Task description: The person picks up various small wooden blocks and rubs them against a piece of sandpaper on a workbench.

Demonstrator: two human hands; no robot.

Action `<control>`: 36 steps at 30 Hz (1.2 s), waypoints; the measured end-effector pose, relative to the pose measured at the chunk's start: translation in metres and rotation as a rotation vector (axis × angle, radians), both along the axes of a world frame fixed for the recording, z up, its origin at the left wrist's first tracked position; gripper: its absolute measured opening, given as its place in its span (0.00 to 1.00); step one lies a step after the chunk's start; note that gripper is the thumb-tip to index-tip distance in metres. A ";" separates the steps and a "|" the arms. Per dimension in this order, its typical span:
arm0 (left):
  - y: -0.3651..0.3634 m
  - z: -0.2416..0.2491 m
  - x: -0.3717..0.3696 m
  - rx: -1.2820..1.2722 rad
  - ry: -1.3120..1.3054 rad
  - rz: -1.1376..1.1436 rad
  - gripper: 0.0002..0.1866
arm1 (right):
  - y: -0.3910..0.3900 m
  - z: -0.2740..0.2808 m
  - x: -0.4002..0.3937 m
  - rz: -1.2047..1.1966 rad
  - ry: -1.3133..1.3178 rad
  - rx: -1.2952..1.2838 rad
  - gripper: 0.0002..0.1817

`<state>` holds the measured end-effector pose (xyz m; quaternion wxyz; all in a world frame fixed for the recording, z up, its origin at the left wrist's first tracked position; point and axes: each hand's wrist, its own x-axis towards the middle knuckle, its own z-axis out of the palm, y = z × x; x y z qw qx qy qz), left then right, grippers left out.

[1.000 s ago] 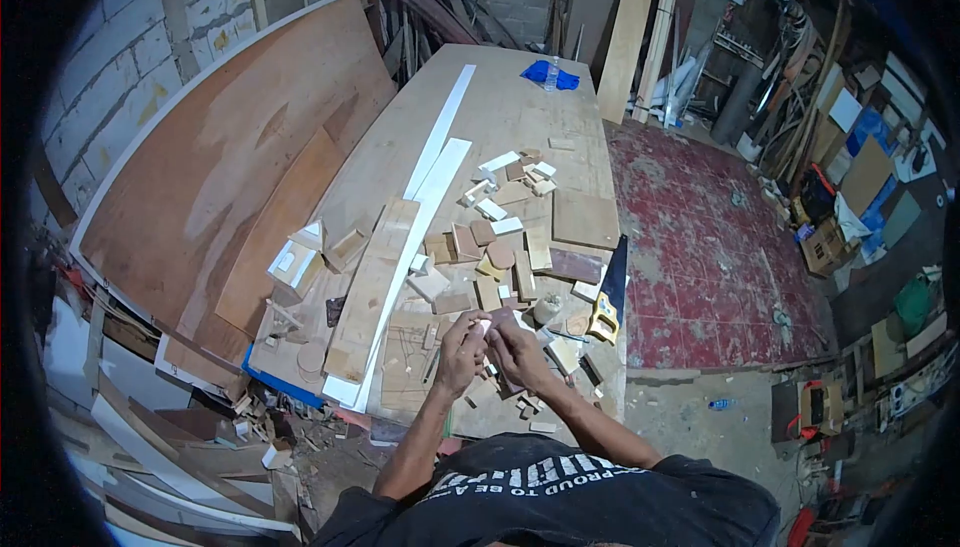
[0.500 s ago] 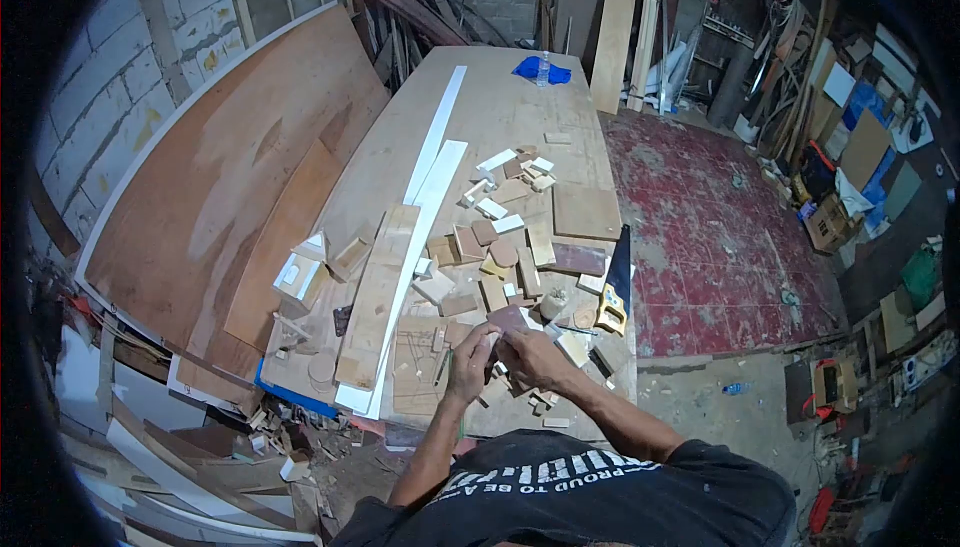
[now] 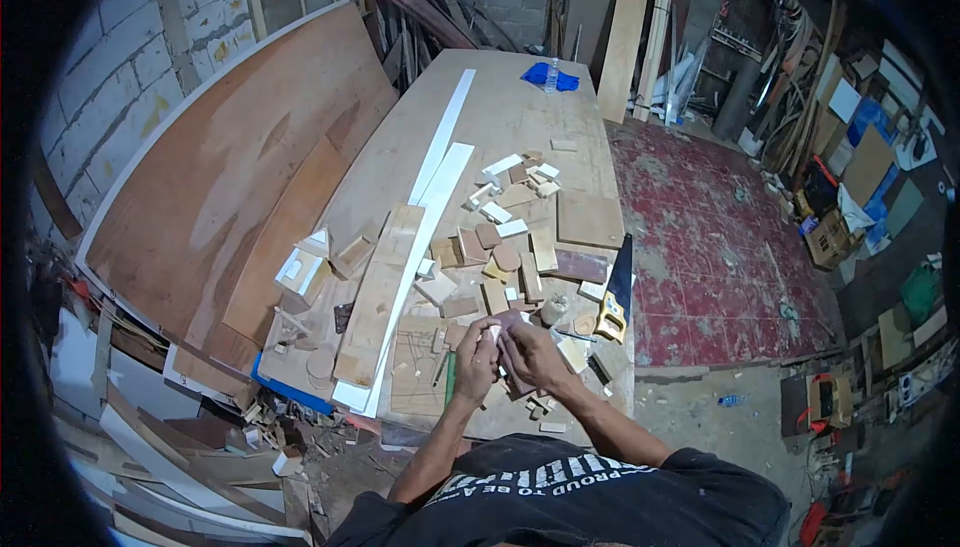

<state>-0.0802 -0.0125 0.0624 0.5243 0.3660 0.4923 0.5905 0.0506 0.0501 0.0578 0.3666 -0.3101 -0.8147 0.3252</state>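
Note:
Both of my hands meet over the near part of the wooden table [image 3: 500,87]. My left hand [image 3: 476,361] has its fingers closed on a small pale piece [image 3: 494,333], whose shape is mostly hidden. In my right hand [image 3: 536,355] is a dark reddish-brown sheet [image 3: 514,367], which looks like sandpaper and hangs down between the hands. Beside my left hand lie a green strip [image 3: 450,377] and a thin dark pencil-like stick [image 3: 440,368]. Small wood blocks [image 3: 495,296] lie scattered just beyond my hands.
A yellow-handled saw [image 3: 613,313] lies at the table's right edge. Long white strips [image 3: 440,182] and a board [image 3: 382,292] run along the left. A small wooden model [image 3: 300,275] stands near the left edge. A bottle [image 3: 552,75] and blue cloth [image 3: 535,74] are at the far end.
The dark sheet has shifted from beyond my fingers to between and below my hands. My right hand has turned slightly. The view has shifted a little.

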 end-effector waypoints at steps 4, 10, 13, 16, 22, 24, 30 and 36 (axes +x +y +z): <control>0.000 -0.018 -0.001 0.182 0.236 0.093 0.14 | -0.011 -0.015 -0.002 -0.066 -0.065 -0.026 0.06; -0.003 -0.011 -0.012 0.170 0.183 -0.019 0.14 | -0.007 -0.005 0.003 -0.021 0.016 -0.110 0.06; -0.003 -0.014 -0.019 0.082 0.060 -0.072 0.14 | -0.008 -0.010 -0.001 0.008 -0.039 0.055 0.04; 0.023 -0.052 -0.013 0.679 0.646 0.228 0.14 | -0.006 0.000 0.000 -0.008 -0.083 0.095 0.06; -0.007 -0.002 -0.022 -0.094 0.030 -0.099 0.15 | -0.013 -0.002 -0.003 -0.003 0.015 0.099 0.07; -0.001 -0.027 -0.013 0.243 0.328 0.063 0.15 | -0.016 -0.002 0.000 -0.037 -0.086 0.155 0.07; -0.014 -0.003 -0.014 0.015 0.083 -0.056 0.14 | -0.015 -0.002 0.009 0.037 -0.183 0.045 0.09; -0.001 -0.029 -0.007 0.303 0.434 0.084 0.14 | -0.015 -0.017 0.006 0.027 -0.217 0.033 0.06</control>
